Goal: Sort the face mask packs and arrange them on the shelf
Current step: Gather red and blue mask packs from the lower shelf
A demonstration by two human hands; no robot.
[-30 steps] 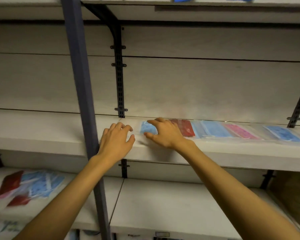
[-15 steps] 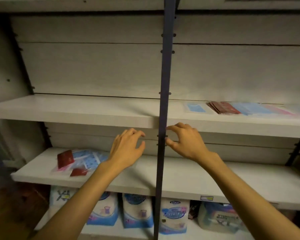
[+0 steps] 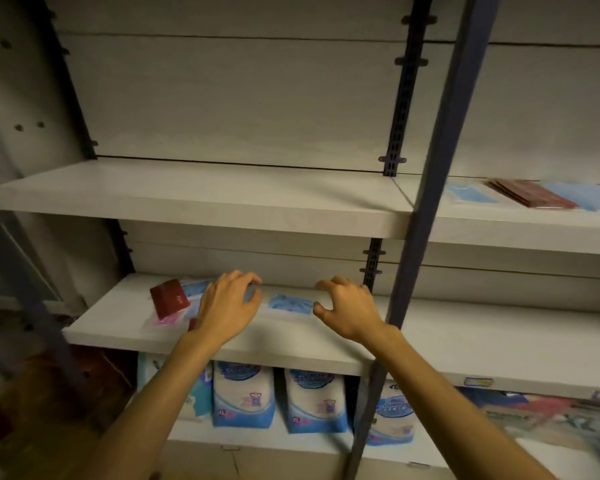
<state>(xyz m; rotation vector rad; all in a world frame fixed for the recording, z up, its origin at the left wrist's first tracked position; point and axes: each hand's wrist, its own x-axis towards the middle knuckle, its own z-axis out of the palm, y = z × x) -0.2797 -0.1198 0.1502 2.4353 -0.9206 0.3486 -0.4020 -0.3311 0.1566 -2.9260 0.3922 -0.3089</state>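
Both hands hover over the lower shelf (image 3: 125,332), curled but grasping nothing: the left hand (image 3: 227,308) above the loose pile of packs (image 3: 174,303) near the shelf's left end, the right hand (image 3: 347,315) just beside a single blue pack (image 3: 291,304) lying flat between the two hands, toward the back edge; whether any fingertip touches a pack I cannot tell. The likely trouble is the slick film; a hasty pinch could slide the blue pack along the shelf, or drag neighbours from the pile off the front edge; reaching around the upright post (image 3: 440,188) could also snag an arm. The blue pack's long axis runs along the shelf, left to right; the dark red pack (image 3: 168,299) on the pile sits skewed. Sorted packs (image 3: 530,197) lie in a row on the upper shelf (image 3: 222,206), toward its right end.
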